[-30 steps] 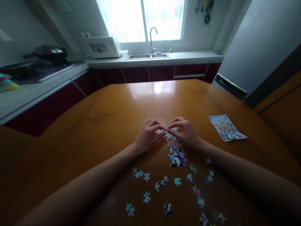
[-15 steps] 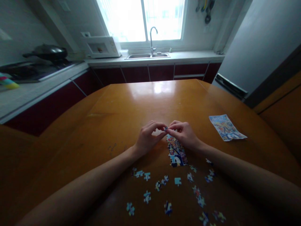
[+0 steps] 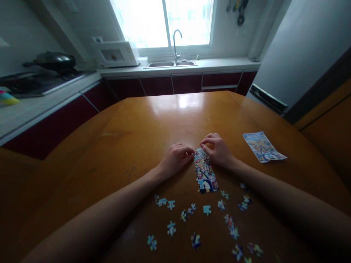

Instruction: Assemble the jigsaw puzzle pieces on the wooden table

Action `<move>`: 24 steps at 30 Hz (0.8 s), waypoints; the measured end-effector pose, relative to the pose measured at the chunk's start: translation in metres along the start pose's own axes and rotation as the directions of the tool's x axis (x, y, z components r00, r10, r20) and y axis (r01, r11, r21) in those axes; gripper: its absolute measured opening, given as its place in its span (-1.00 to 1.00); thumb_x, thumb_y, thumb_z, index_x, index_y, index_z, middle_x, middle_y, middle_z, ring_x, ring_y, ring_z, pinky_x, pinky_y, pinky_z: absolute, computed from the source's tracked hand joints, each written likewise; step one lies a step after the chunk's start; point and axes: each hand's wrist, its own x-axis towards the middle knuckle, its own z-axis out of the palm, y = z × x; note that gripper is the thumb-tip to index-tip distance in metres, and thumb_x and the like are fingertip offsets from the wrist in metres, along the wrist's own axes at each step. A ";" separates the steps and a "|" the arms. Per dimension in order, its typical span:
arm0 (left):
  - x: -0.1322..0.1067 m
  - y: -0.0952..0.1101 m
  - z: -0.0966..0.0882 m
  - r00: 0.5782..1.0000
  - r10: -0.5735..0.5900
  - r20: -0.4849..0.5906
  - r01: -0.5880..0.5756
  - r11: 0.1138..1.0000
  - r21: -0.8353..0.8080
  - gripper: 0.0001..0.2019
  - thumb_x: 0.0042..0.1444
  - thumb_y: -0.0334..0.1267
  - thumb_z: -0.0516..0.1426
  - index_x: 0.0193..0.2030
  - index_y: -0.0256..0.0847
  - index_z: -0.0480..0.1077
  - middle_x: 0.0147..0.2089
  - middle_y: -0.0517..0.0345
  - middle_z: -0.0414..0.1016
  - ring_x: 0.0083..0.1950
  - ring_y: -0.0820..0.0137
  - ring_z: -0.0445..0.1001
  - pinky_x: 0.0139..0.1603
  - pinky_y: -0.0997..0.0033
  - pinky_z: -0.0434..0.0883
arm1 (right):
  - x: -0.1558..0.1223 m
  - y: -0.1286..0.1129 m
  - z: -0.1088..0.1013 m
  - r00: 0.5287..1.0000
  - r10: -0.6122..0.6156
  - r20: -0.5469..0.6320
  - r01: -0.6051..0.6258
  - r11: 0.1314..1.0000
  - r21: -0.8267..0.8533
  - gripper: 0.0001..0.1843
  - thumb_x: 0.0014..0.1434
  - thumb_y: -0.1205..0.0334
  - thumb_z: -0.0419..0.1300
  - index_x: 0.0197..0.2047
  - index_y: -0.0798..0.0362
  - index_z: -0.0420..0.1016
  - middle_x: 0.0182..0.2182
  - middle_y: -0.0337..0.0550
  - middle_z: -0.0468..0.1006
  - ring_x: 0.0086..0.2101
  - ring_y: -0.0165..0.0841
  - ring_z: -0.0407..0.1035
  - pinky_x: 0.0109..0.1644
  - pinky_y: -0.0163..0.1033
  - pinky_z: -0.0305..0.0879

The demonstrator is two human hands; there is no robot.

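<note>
A partly assembled jigsaw puzzle point(image 3: 204, 170), a tall narrow strip of colourful cartoon figures, lies on the wooden table between my hands. My left hand point(image 3: 178, 157) rests at its upper left corner, thumb and fingers closed on a small puzzle piece point(image 3: 195, 153) that is mostly covered by the fingertips. Just above the strip's upper right corner is my right hand point(image 3: 218, 150), its thumb and index finger nearly together in a pinch. Whether anything sits between those tips is too small to tell.
Several loose puzzle pieces point(image 3: 207, 210) are scattered on the near part of the table point(image 3: 153, 124). A creased picture sheet point(image 3: 263, 147) lies to the right. Beyond the table are a sink point(image 3: 161, 65), a microwave point(image 3: 117, 53) and a wok point(image 3: 56, 60) on the stove.
My hands, which met over the strip's top around a small piece, have moved apart. The left has lowered to the strip's upper left corner; the right has drawn up and to the right.
</note>
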 end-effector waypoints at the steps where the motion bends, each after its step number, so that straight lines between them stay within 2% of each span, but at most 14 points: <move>1: 0.001 -0.001 0.000 1.000 0.004 0.012 -0.004 1.000 0.006 -0.95 0.22 -0.29 0.24 -0.25 -0.16 0.56 -0.37 0.18 0.55 -0.28 0.36 0.44 -0.21 0.33 0.38 | 0.000 0.000 0.001 1.000 -0.002 0.009 0.002 1.000 -0.008 -0.87 0.18 0.33 0.25 -0.38 0.01 0.60 -0.34 -0.10 0.54 -0.19 -0.21 0.35 -0.04 -0.05 0.27; 5: 0.002 -0.004 0.001 1.000 0.013 0.009 -0.013 1.000 0.012 -0.89 0.26 -0.22 0.23 -0.21 -0.15 0.59 -0.33 0.13 0.51 -0.24 0.34 0.40 -0.19 0.31 0.38 | -0.001 0.001 0.003 1.000 -0.005 0.028 0.006 1.000 -0.030 -0.88 0.17 0.34 0.26 -0.39 0.02 0.61 -0.34 -0.10 0.53 -0.19 -0.21 0.34 -0.05 -0.06 0.28; 9: -0.001 -0.002 -0.001 1.000 0.017 -0.022 -0.017 1.000 -0.009 -0.87 0.27 -0.33 0.18 -0.13 -0.16 0.59 -0.25 0.08 0.49 -0.17 0.32 0.40 -0.13 0.29 0.39 | -0.003 0.002 -0.003 0.998 -0.056 0.034 0.057 0.998 -0.024 -0.84 0.16 0.39 0.24 -0.33 -0.02 0.65 -0.31 -0.11 0.52 -0.17 -0.22 0.33 -0.03 -0.07 0.30; 13: -0.006 0.000 -0.004 0.996 0.086 -0.012 -0.085 0.996 0.015 -0.83 0.25 -0.36 0.18 -0.17 -0.08 0.61 -0.20 0.07 0.48 -0.12 0.30 0.37 -0.09 0.27 0.39 | -0.007 0.000 -0.012 0.977 -0.161 0.143 0.164 0.986 -0.007 -0.70 0.14 0.47 0.20 -0.28 -0.10 0.70 -0.25 -0.12 0.51 -0.14 -0.22 0.31 -0.04 -0.07 0.31; 17: -0.007 -0.001 -0.004 0.995 0.095 0.009 -0.096 0.994 0.053 -0.81 0.25 -0.36 0.19 -0.17 -0.01 0.63 -0.18 0.07 0.48 -0.12 0.29 0.34 -0.11 0.27 0.38 | -0.008 -0.002 -0.013 0.948 -0.199 0.248 0.219 0.974 -0.056 -0.63 0.10 0.49 0.22 -0.25 -0.19 0.71 -0.20 -0.14 0.52 -0.12 -0.20 0.28 -0.01 -0.05 0.29; 24: -0.005 -0.001 -0.003 0.997 0.080 0.014 -0.081 0.996 0.048 -0.81 0.25 -0.36 0.18 -0.17 -0.01 0.63 -0.18 0.07 0.48 -0.11 0.28 0.35 -0.09 0.25 0.39 | -0.006 -0.004 -0.012 0.937 -0.199 0.287 0.239 0.964 -0.113 -0.64 0.10 0.49 0.23 -0.27 -0.21 0.71 -0.19 -0.14 0.53 -0.09 -0.17 0.27 0.04 -0.01 0.26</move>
